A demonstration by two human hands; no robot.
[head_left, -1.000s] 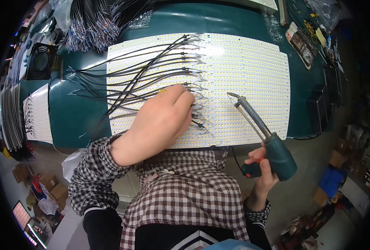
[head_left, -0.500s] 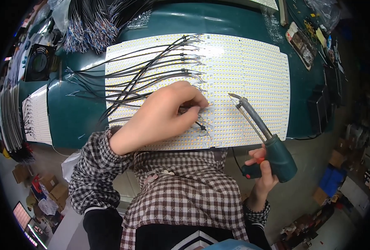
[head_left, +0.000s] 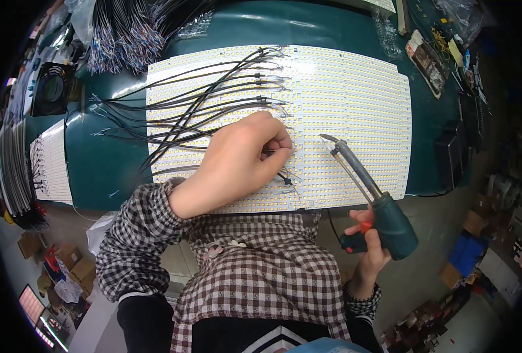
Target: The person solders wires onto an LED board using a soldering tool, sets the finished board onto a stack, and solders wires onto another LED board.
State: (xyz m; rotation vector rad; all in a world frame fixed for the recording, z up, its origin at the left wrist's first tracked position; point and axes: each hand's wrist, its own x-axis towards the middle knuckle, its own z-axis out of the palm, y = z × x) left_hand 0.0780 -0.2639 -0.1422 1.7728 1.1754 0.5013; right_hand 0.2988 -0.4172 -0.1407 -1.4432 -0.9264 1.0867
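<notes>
A white panel of LED strips lies across the table in front of me. Black cables with stripped wire ends fan over its left half, several of their ends along the panel's middle. My left hand is over the panel's middle, thumb and fingertips pinched on a cable whose end is mostly hidden by the fingers. In my right hand, at the panel's lower right edge, is a green pistol-shaped soldering iron. Its bent tip points up and left, a short way right of my left fingertips.
A thick bundle of black cables lies at the far left. Beside it stands a black fan-like frame; a smaller wired LED panel is at the left edge. A stained block and a black box sit on the right.
My left hand has shifted slightly right, its fingers drawn closer together. The soldering iron's tip has moved a little left and down.
</notes>
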